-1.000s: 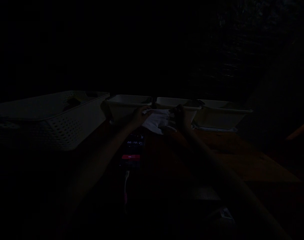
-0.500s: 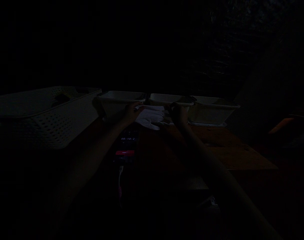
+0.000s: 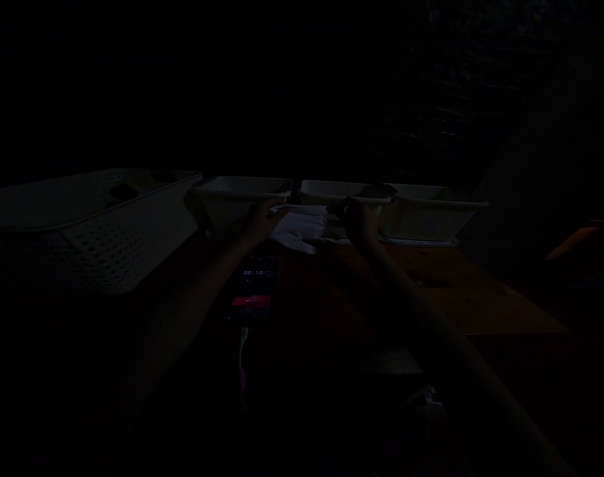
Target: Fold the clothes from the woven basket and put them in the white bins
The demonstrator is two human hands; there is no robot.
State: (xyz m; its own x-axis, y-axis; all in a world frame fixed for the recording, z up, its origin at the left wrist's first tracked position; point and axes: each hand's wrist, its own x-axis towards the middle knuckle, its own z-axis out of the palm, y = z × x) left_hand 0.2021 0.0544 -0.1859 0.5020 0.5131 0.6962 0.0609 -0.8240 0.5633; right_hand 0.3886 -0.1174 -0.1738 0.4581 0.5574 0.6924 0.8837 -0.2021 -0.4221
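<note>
The scene is very dark. A white glove point(image 3: 300, 229) is held flat between my two hands, above the wooden table, its fingers pointing right. My left hand point(image 3: 263, 220) pinches the glove at its left, cuff end. At the finger end, my right hand point(image 3: 357, 221) is closed, with thumb and index finger pressed together by the upper fingertip; the exact contact is dim. Just behind the glove stand the left pale bin point(image 3: 232, 207) and the middle pale bin point(image 3: 342, 190).
A large perforated basket point(image 3: 148, 232) stands at the left with something dark inside. The right pale bin point(image 3: 424, 215) sits near the back of the wooden table point(image 3: 485, 308). A phone point(image 3: 255, 291) showing a timer lies in front, with a cable point(image 3: 242, 351) plugged in.
The glove's fingers look more bunched and its lower edge has risen slightly. Both hands keep nearly the same place. The view has shifted a little.
</note>
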